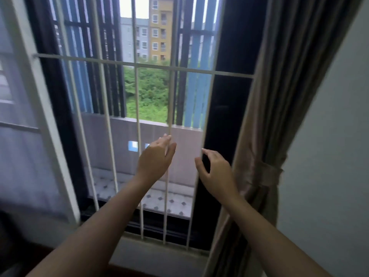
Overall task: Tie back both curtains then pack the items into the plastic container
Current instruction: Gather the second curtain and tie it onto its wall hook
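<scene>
The brown curtain (279,96) hangs down the right side of the frame, gathered into tight folds and cinched at centre right by a tie-back band (268,176) of the same cloth, which pulls it against the pale wall (331,156). Below the band the fabric flares out again towards the lower edge of the frame. No plastic container shows in this view.

Just left of the tied curtain, the right hand (214,173) is raised in the lower middle of the frame with its fingers loosely curled and thumb apart from the forefinger; it holds nothing and is near the curtain's edge but apart from it. The left hand (155,156) is up beside it, a little further left and higher, fingers nearly straight and relaxed, also holding nothing. Its fingertips lie right at one upright of the white window grille (137,65); whether they touch it cannot be told through the blur.

Behind both hands the grille spans the dark-framed window, with one horizontal rail crossing the middle of the frame. Through it show a balcony floor (171,199) of patterned tiles, green bushes (147,90) at centre, and apartment blocks (159,31) at upper centre. A grey sill (153,254) runs beneath the bars between the forearms
</scene>
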Motion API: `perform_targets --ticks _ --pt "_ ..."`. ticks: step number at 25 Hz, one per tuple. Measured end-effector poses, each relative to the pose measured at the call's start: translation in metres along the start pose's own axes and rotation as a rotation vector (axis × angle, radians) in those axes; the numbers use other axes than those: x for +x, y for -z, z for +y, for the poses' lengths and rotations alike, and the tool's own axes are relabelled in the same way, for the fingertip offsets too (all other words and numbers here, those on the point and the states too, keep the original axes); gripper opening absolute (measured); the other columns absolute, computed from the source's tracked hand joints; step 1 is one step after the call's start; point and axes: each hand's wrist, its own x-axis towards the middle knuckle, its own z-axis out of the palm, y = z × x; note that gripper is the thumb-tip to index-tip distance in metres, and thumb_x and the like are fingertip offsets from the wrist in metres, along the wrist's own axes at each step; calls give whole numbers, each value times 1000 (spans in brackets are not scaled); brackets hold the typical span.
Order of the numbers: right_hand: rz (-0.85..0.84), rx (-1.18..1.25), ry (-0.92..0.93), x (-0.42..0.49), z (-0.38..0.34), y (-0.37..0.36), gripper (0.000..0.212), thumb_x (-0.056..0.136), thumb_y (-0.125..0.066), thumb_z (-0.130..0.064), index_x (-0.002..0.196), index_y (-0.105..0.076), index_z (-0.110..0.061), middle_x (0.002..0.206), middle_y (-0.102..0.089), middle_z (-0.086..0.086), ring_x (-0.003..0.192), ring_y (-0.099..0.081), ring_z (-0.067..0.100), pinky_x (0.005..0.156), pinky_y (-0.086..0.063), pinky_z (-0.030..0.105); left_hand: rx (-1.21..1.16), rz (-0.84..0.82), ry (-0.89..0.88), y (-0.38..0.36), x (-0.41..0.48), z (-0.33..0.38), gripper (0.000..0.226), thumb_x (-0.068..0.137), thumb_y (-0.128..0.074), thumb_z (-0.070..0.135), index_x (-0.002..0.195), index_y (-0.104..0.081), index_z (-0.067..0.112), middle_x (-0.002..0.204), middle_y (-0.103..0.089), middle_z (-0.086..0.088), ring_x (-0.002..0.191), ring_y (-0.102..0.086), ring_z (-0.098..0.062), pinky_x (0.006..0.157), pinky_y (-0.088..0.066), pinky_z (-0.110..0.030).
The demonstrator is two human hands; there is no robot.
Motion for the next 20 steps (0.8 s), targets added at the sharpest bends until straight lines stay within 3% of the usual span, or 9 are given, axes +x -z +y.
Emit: perform_targets --ticks 4,8,15,20 --pt "-168 77 88 76 -47 -66 51 91 -48 -38 130 -51 -4 131 -57 14 121 -53 27 100 -39 30 158 -105 133 55 41 -70 63 90 -33 47 138 -43 9 147 -41 -11 137 -37 -24 108 -33 -35" --pt "-306 193 215 151 -133 -114 47 91 -54 -17 134 -46 -3 135 -53 14 125 -50 28 103 -38 30 312 -70 253 133 79 -130 53 98 -36 40 143 -34 12 153 -31 -6 143 -25 -19 113 -25 -34" --pt "-462 326 495 204 -283 -238 48 94 -50 -23 138 -41 -6 139 -50 11 126 -48 26 104 -37 33 493 -30 486 282 78 -260 64 95 -29 51 144 -32 11 154 -27 -7 144 -20 -18 116 -18 -33" --pt "-545 430 579 205 -416 -357 50 94 -50 -26 137 -42 -3 139 -49 14 126 -47 29 103 -36 32 616 -13 649 403 46 -359 53 99 -35 36 145 -32 8 154 -26 -9 144 -20 -21 116 -18 -37"
